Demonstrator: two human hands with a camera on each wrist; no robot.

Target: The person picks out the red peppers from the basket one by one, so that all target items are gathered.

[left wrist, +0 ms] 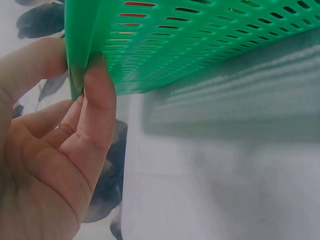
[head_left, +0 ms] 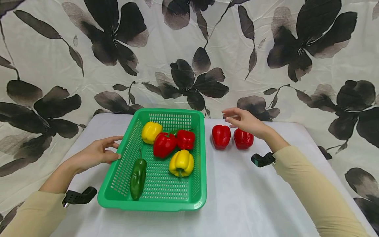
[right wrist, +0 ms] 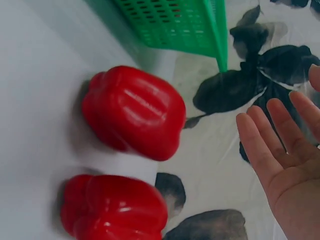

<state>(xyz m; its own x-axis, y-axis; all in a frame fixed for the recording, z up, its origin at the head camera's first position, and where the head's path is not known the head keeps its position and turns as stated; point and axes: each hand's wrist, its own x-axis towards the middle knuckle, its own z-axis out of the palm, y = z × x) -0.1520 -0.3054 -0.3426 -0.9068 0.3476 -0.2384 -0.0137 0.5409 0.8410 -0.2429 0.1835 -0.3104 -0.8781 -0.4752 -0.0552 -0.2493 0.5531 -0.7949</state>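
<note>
My left hand [head_left: 96, 152] pinches the rim of a green plastic basket [left wrist: 80, 45] at its left side, thumb and fingers on either face. Inside the basket lie two yellow bell peppers [head_left: 182, 163], two red bell peppers [head_left: 164, 145] and a long green chili pepper [head_left: 138, 179]. Something green, mostly hidden, shows behind the red ones. My right hand [head_left: 244, 121] hovers beyond two more red bell peppers [head_left: 221, 137] on the table, its fingers extended and nothing held. In the right wrist view, both of these red bell peppers [right wrist: 134, 114] sit apart from the fingers [right wrist: 260, 145].
A white-covered table [head_left: 237, 191] carries everything. Right behind its far edge hangs a pale cloth [head_left: 231, 42] with dark flower prints. Each forearm wears a black wrist camera [head_left: 79, 196]. The two loose peppers stand just right of the basket's wall.
</note>
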